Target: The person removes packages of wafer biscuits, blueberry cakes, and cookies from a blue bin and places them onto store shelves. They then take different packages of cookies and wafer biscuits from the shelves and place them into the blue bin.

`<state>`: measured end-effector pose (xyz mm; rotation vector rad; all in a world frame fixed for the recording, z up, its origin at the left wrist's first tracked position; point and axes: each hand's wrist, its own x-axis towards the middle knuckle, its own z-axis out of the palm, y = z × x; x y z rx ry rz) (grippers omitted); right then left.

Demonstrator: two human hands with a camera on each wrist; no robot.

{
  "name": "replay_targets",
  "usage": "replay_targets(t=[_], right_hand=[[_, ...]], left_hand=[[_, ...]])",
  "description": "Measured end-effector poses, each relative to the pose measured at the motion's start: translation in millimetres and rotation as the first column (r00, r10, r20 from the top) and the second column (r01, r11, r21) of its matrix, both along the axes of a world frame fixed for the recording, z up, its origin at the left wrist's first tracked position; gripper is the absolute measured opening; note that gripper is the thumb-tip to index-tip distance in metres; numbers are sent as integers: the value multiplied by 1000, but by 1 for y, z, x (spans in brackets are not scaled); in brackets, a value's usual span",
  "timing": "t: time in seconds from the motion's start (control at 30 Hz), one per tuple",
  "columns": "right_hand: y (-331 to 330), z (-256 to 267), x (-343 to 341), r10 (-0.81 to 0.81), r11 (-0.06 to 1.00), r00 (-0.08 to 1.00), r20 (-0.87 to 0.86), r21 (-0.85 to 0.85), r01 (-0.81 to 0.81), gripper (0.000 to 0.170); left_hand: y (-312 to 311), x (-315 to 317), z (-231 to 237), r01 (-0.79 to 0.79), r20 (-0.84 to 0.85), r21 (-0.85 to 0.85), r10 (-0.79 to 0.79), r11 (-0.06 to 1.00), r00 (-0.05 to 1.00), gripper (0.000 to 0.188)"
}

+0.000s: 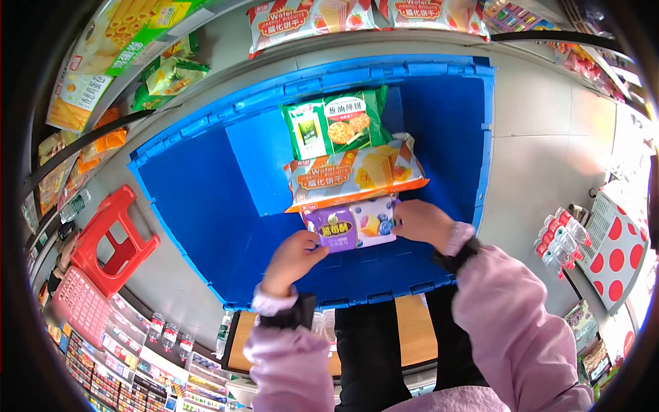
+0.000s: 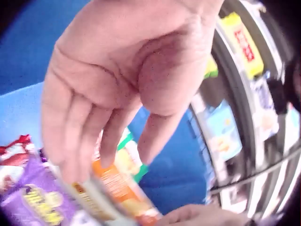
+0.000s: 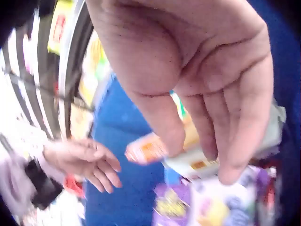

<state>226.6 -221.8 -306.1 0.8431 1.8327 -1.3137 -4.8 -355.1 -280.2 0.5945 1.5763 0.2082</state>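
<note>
A purple blueberry packet [image 1: 343, 232] lies in a blue crate [image 1: 199, 172], nearest the person. My left hand [image 1: 292, 261] is at its left end, fingers extended in the left wrist view; whether they touch it is unclear. At its right end is my right hand [image 1: 422, 223], with fingertips at the packet's edge and thumb apart from the fingers in the right wrist view. An orange and white wafer packet [image 1: 357, 177] sits just beyond, and behind that a green biscuit packet [image 1: 336, 127]. The purple packet [image 2: 40, 200] also shows in the left wrist view.
Red-trimmed wafer packs [image 1: 309, 24] lie on a shelf beyond the crate. A red stool [image 1: 113, 240] and a pink basket [image 1: 82, 305] stand left. Bottled drinks [image 1: 563, 240] and a red-dotted box [image 1: 614, 247] are on the right. A wooden surface [image 1: 264, 336] shows below the crate.
</note>
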Motion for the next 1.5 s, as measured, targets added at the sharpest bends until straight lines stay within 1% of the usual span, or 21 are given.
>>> replay_targets(t=[0.07,0.13,0.2,0.23,0.3,0.33,0.37,0.43,0.53,0.6,0.67,0.73,0.8,0.97,1.03,1.07,1.13,1.2,1.3,1.43,1.5], right_hand=[[48,38,-19,-396,912,918,-29,-130,390,26],[68,-1,-22,-625,754,738,-254,48,655,34],[76,-54,-32,-506,643,758,-412,406,649,39],[82,-69,-40,-574,660,738,-354,333,673,41],[89,-89,-53,-710,657,657,-253,96,748,44],[89,-95,-56,-776,620,598,-200,-66,782,46],[84,-99,-58,-831,556,541,-131,-224,800,48],[77,-98,-62,-763,634,609,-218,-63,771,45],[76,-68,-62,-664,693,686,-298,100,714,40],[74,-30,-58,-600,727,736,-313,170,665,39],[61,18,-50,-560,723,731,-391,199,661,36],[41,70,-42,-543,643,618,-568,192,742,33],[29,147,-29,-613,689,657,-439,109,716,37],[6,343,-4,-416,711,678,-605,248,658,24],[6,430,-1,-410,715,663,-626,230,660,24],[6,464,-1,-408,714,648,-643,218,665,24],[11,521,-4,-365,666,575,-732,226,711,25],[19,573,-8,-336,628,489,-805,195,753,27],[50,630,-25,-200,543,366,-909,208,813,29],[96,691,-45,-23,531,264,-964,212,820,37],[113,723,-54,91,522,215,-972,230,821,43]], left_hand=[[31,-28,31,-420,208,-41,419,907,884,11],[64,-44,8,-405,-53,347,449,846,892,13],[86,-49,-55,-117,-353,532,345,838,870,22],[93,-46,-81,47,-511,548,290,835,809,26],[110,-51,-110,-128,-268,351,230,928,935,31],[112,-49,-114,-188,-132,218,220,958,967,33],[107,-42,-115,-273,-86,224,298,936,951,33],[114,-32,-99,-440,2,243,453,864,891,33],[107,-31,-73,-430,-53,306,467,849,883,31],[95,-32,-53,-169,-226,563,348,809,910,27],[85,-18,-4,-266,-210,581,457,769,864,23],[73,-5,63,-236,-282,546,442,804,852,20],[46,8,116,-302,-261,573,519,762,814,20],[-3,28,286,-441,-104,598,611,669,785,22],[-9,29,355,-372,-184,623,590,689,786,29],[-8,29,400,-236,-208,727,534,645,820,31],[-4,20,453,-277,-198,682,536,677,821,27],[14,10,494,-207,-146,871,637,446,757,33],[62,-12,586,6,-287,899,577,438,765,35],[122,-38,656,227,-316,948,593,221,741,37],[144,-52,692,251,-324,946,615,204,719,37]])
